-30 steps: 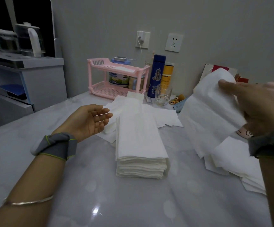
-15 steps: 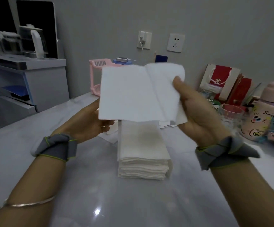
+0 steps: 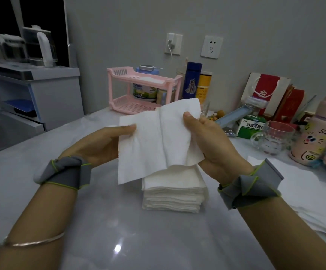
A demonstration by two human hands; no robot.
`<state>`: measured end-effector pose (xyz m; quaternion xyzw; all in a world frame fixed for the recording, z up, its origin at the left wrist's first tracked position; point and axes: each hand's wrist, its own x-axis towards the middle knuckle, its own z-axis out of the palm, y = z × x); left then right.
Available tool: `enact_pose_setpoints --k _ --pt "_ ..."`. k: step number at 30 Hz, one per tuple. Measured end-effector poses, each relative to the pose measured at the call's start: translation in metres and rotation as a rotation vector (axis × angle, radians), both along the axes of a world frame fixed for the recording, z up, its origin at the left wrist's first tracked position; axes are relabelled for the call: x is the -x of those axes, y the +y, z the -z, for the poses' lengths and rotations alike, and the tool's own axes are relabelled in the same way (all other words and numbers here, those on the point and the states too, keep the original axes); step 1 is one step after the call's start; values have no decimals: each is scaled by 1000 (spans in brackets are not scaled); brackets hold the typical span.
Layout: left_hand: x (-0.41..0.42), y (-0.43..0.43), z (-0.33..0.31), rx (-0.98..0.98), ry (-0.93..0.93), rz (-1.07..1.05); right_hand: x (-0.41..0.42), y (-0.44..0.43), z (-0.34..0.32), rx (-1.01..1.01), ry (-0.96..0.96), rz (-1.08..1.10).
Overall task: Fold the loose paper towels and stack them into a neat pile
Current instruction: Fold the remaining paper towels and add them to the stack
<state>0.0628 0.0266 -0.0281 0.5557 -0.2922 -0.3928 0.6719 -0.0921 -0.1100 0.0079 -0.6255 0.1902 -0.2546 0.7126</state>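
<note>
My left hand (image 3: pixel 99 142) and right hand (image 3: pixel 213 147) pinch a limp white paper towel (image 3: pixel 154 147) mid-fold; below my fingers (image 3: pixel 189 118) sits a thick folded white pile (image 3: pixel 174 194), and loose white sheets (image 3: pixel 306 193) lie unfolded to their right.

Count taken at the table. I have two hands in view, my left hand (image 3: pixel 103 142) and my right hand (image 3: pixel 214 145), and two grey wristbands (image 3: pixel 64 172), one per wrist. There is one bangle (image 3: pixel 33 243), on my left forearm.

Between the hands I count one paper towel (image 3: pixel 154 145). Below the hands is one folded stack (image 3: pixel 173 193), its layers too close to count. Right of my right hand is one heap of loose sheets (image 3: pixel 304 191), number not countable.

Beyond the hands I count:
- one pink rack (image 3: pixel 131 94) with two tiers
- two wall sockets (image 3: pixel 211 47)
- one blue flask (image 3: pixel 192 80)
- one yellow bottle (image 3: pixel 204 86)

Beyond my right hand I count:
- one green box (image 3: pixel 252 126)
- one glass mug (image 3: pixel 275 137)
- one pink bottle (image 3: pixel 314 133)

Far beyond my left hand are two jugs (image 3: pixel 39 47).
</note>
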Motion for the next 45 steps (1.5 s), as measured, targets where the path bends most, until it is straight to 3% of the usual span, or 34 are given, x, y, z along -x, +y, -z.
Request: enact_pose_setpoints --k 5,9,13,22,26,30,34,41,45 --pt "-1 7 -3 -58 74 -25 8 -15 -7 93 152 -66" --pt "-2 13 -5 -55 157 -21 11 -28 -8 400 293 -45" --pt "1 16 -10 -98 173 -9 9 -29 -3 571 404 -50" --pt "1 26 -17 -224 59 119 0 -34 19 742 498 35" --pt "2 27 -16 -215 33 125 -1 -47 28 588 427 125" --pt "0 28 -14 -220 33 119 0 -60 41 412 509 -33" --pt "-1 29 -13 -229 42 128 -1 -65 50 179 458 -150" --pt "-1 28 -11 -210 1 128 0 -80 56 128 470 -40" --pt "-2 27 -11 -204 -21 135 4 -89 56 -27 422 -73"
